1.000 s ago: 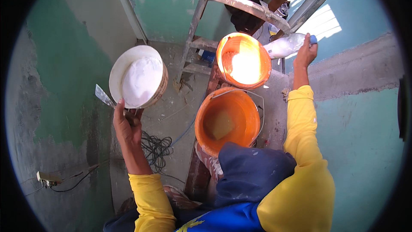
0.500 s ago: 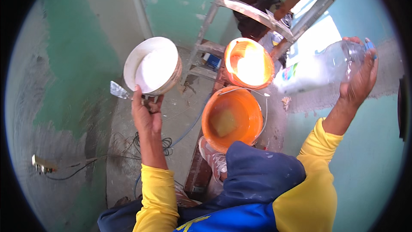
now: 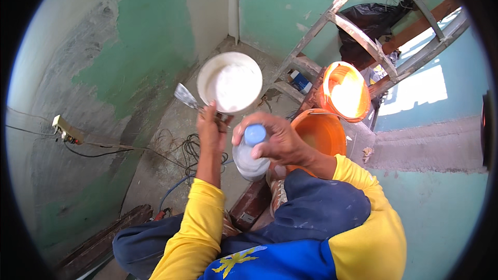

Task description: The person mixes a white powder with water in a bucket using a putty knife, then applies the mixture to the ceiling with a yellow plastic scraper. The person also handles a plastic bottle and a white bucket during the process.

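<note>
Head | left hand (image 3: 210, 124) extended — holding white bucket (image 3: 205, 77), scraper (image 3: 185, 96) | right hand (image 3: 282, 139) curled around bottle (image 3: 249, 163)

From where I watch, the left wall (image 3: 104, 26) is a patchwork of green paint and grey plaster. I see a pale vertical strip (image 3: 233, 5) near the corner, a dusty grey floor (image 3: 150, 186), a smeared ladder (image 3: 365, 42), and bright sunlight (image 3: 417, 93) striking the blue-green right wall (image 3: 430, 212) above a rough grey band (image 3: 425, 148).
</note>
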`<state>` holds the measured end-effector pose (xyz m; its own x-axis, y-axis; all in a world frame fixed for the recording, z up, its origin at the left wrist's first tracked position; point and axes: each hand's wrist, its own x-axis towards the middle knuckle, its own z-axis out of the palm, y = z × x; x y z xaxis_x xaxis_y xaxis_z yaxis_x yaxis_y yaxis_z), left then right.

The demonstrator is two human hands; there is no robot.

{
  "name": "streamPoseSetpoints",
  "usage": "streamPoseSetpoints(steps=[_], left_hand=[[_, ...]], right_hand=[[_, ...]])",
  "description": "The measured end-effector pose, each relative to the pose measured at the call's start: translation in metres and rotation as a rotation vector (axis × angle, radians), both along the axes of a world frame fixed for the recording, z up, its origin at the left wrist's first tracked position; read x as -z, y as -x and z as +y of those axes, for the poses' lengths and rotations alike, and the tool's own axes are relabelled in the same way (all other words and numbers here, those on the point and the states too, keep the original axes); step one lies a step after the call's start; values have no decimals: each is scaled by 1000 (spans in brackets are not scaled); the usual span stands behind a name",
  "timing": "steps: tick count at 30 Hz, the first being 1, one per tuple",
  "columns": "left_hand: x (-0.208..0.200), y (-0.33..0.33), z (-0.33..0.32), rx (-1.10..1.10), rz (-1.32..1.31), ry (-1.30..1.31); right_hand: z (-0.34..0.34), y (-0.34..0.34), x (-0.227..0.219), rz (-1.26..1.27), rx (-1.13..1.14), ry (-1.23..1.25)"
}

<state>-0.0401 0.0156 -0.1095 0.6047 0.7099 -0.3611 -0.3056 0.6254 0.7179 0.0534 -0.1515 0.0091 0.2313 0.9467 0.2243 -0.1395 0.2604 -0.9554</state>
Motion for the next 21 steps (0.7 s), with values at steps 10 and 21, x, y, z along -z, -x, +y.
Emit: streamPoseSetpoints(steps=[10, 21], left_hand=[[154, 38, -58, 7, -129, 368], [152, 25, -64, 109, -90, 332]], right_hand=[[9, 34, 51, -118, -49, 202], [18, 62, 79, -142, 266, 232]])
